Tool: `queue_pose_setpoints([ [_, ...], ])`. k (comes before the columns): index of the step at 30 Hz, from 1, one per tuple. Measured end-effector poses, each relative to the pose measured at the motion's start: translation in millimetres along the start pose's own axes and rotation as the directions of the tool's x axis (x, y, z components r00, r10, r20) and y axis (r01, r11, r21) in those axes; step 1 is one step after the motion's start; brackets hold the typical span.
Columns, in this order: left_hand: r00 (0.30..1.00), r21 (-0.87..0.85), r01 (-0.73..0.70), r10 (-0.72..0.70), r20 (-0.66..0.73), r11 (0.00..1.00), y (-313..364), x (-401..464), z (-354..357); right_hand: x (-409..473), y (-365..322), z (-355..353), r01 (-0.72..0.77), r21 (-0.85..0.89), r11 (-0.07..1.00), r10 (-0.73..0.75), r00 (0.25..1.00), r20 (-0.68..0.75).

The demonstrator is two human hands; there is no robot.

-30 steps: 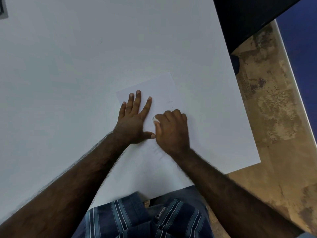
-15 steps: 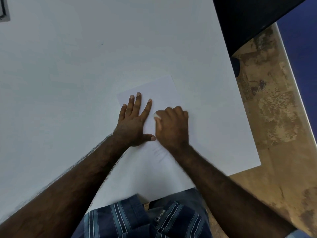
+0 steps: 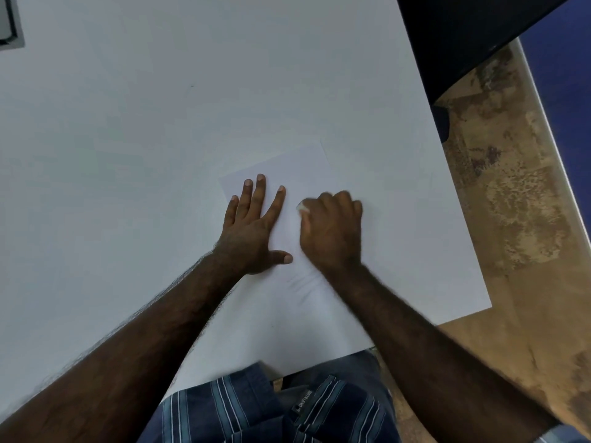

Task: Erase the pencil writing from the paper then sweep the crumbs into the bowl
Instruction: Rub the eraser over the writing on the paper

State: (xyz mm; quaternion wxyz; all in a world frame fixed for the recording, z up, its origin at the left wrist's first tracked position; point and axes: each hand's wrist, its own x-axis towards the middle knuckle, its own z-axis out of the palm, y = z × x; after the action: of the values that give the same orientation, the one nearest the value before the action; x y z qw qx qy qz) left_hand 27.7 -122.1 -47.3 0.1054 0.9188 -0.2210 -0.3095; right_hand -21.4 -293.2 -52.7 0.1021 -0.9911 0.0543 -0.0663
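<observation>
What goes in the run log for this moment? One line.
stage: erasing | left hand: flat on paper | right hand: grips eraser | bowl: unseen

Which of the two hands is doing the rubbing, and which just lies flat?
The right hand rubs: its fingers curl round a small white eraser. The left hand lies flat with fingers spread, pressing the paper down.

An office or study room is suggested: a broad plain white table is seen, a worn tan floor lies beside it, a blue wall is glimpsed at the edge, and a dark panel stands behind
</observation>
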Motion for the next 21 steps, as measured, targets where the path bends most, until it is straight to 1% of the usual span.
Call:
queue_pose_setpoints([
  [3,1.0,0.001,-0.006,0.005,0.015,1.0,-0.4,-0.1,-1.3,24.4,15.5,2.7,-0.145,-0.058,0.988,0.14,0.987,-0.081],
  [5,1.0,-0.003,-0.002,0.002,0.017,1.0,0.1,-0.1,-1.4,22.6,7.4,3.1,-0.16,-0.048,0.986,0.154,0.983,-0.103],
  [7,1.0,-0.009,-0.001,0.001,0.008,1.0,0.0,-0.1,-0.1,7.8,-10.0,2.0,-0.095,-0.014,0.995,0.094,0.993,-0.069],
  [9,1.0,-0.017,-0.008,0.007,-0.014,1.0,-0.5,-0.4,1.3,-12.7,-25.3,0.7,0.024,0.021,0.999,-0.025,1.0,0.011],
  [10,1.0,-0.018,-0.01,0.009,-0.016,1.0,-0.6,-0.7,1.6,-19.8,-26.9,0.4,0.077,0.033,0.997,-0.078,0.996,0.042],
  [11,1.0,-0.015,-0.01,0.01,-0.014,1.0,-0.8,-0.6,1.4,-20.6,-23.1,-0.8,0.098,0.039,0.994,-0.1,0.994,0.047],
  [12,1.0,-0.012,-0.009,0.009,-0.011,1.0,-0.9,-0.4,1.1,-16.2,-14.7,-0.9,0.083,0.031,0.996,-0.084,0.996,0.025],
  [15,1.0,-0.003,-0.001,0.001,-0.006,1.0,-0.3,-0.3,0.4,12.0,16.4,1.5,-0.073,-0.02,0.997,0.071,0.993,-0.091],
  [17,1.0,-0.001,0.0,0.0,0.002,1.0,-0.6,-0.3,0.6,27.4,28.3,3.1,-0.143,-0.034,0.989,0.138,0.983,-0.125],
  [19,1.0,0.001,0.001,-0.001,0.008,1.0,-0.8,-0.2,0.5,24.7,22.8,2.9,-0.15,-0.02,0.988,0.146,0.981,-0.128],
  [21,1.0,-0.003,0.003,-0.003,0.01,1.0,-0.9,0.3,0.0,5.1,9.0,0.3,-0.095,0.009,0.995,0.095,0.991,-0.091],
])
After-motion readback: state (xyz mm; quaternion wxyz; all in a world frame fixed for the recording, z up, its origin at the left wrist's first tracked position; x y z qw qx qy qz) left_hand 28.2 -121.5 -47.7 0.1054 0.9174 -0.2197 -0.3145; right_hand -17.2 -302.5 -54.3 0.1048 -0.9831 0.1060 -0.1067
